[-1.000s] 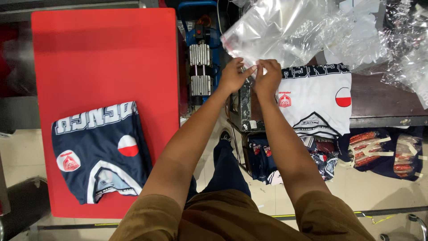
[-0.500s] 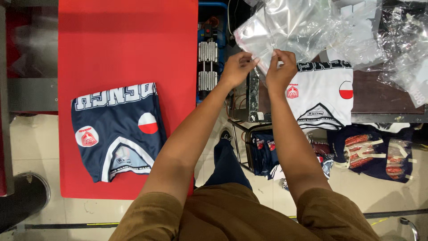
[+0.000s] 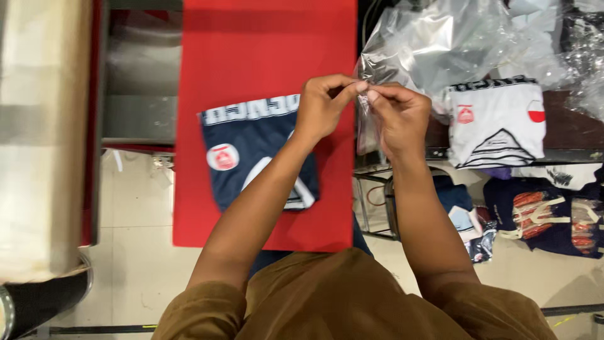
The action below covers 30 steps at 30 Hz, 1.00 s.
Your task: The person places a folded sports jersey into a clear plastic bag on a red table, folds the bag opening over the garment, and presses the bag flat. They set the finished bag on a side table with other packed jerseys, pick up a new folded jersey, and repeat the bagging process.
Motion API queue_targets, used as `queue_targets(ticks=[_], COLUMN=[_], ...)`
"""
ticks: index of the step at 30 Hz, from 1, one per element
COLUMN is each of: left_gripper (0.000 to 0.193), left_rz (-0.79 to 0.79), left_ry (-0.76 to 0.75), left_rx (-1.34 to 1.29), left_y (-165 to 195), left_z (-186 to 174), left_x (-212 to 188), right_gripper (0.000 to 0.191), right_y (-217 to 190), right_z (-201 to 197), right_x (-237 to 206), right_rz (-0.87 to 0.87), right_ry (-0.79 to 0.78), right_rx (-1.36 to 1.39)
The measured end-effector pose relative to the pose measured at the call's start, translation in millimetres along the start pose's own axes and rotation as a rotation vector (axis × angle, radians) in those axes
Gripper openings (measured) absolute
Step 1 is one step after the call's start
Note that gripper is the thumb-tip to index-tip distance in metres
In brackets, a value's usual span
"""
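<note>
My left hand (image 3: 324,107) and my right hand (image 3: 399,116) meet at the edge of a clear plastic bag (image 3: 434,50), both pinching its opening between thumb and fingers. The bag hangs above the right edge of a red table (image 3: 251,44). Below my left hand a folded navy jersey (image 3: 251,151) with white lettering and a red and white badge lies flat on the red table, partly hidden by my left forearm.
A folded white jersey (image 3: 497,119) lies on a dark surface at the right, with more crumpled clear bags (image 3: 566,44) behind it. Navy garments (image 3: 541,214) sit lower right. A metal shelf (image 3: 138,94) and a pale surface (image 3: 44,138) stand at the left.
The view has shifted so the red table and navy jersey sit more to the centre. Both hands with the bag have moved left, now over the table's right edge.
</note>
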<state>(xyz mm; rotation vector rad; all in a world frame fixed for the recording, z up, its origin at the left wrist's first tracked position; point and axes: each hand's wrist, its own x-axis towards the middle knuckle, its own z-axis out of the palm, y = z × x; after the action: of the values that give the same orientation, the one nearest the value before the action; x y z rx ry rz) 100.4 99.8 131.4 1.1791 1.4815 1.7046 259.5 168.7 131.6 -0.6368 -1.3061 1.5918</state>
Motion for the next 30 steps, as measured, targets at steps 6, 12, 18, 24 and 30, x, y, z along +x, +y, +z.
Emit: queue_targets(ticks=[6, 12, 18, 24, 30], left_gripper=[0.013, 0.006, 0.03, 0.033, 0.034], left_rz=[0.2, 0.276, 0.789, 0.947, 1.028], left_ry=[0.087, 0.187, 0.084, -0.003, -0.04], left_rx=[0.353, 0.304, 0.795, 0.878, 0.963], left_y=[93.7, 178.7, 221.7, 233.2, 232.3], left_z=[-111.8, -136.7, -137.0, -125.2, -123.0], left_x=[-43.2, -77.7, -97.6, -99.3, -110.8], right_gripper=[0.008, 0.016, 0.017, 0.012, 0.015], right_y=[-9.0, -44.8, -65.6, -41.5, -32.7], right_z=[91.4, 160.1, 164.2, 138.9, 120.3], right_x=[-48.7, -98.4, -118.2, -125.7, -132.2], right_rz=[-0.245, -0.359, -0.373, -0.409, -0.334], right_ry=[0.285, 0.192, 0.152, 0.142, 0.181], right_rx=[0.069, -0.293, -0.118, 0.099, 0.046])
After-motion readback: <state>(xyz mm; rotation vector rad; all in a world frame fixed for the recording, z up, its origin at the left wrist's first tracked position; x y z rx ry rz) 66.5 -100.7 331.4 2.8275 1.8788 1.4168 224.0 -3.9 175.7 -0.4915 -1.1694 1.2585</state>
